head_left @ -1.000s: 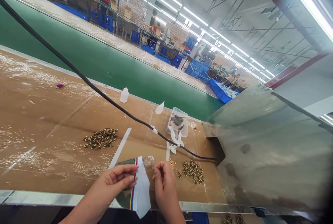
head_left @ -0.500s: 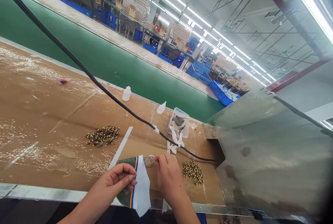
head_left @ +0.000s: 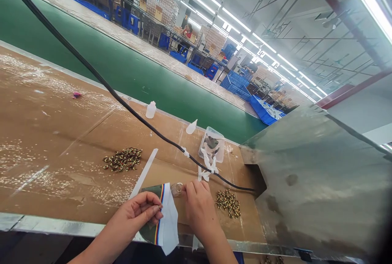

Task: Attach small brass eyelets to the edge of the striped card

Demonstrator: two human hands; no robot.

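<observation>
My left hand (head_left: 142,211) is closed in a pinch, thumb against forefinger, with a tiny thing at the tips too small to name. Beneath it lies a dark green sheet (head_left: 149,235) with a rainbow-striped edge and a white strip (head_left: 169,223) that hangs over the table's front edge. A small clear round jar (head_left: 177,189) stands just left of my right hand (head_left: 199,202). The right fingers are pinched together beside the jar; what they hold, if anything, is hidden. Right of that hand sits a pile of small black-and-gold pieces (head_left: 228,203).
Another pile of such pieces (head_left: 123,159) lies to the left. Two white bottles (head_left: 151,110) and a clear plastic box (head_left: 221,144) with scraps stand farther back. A black cable (head_left: 122,102) crosses above the table. At right rises a metal panel (head_left: 318,182). People work beyond the green conveyor (head_left: 171,100).
The whole view has shifted slightly, so the scene sits a little farther right. Both hands keep almost the same pose and place over the table.
</observation>
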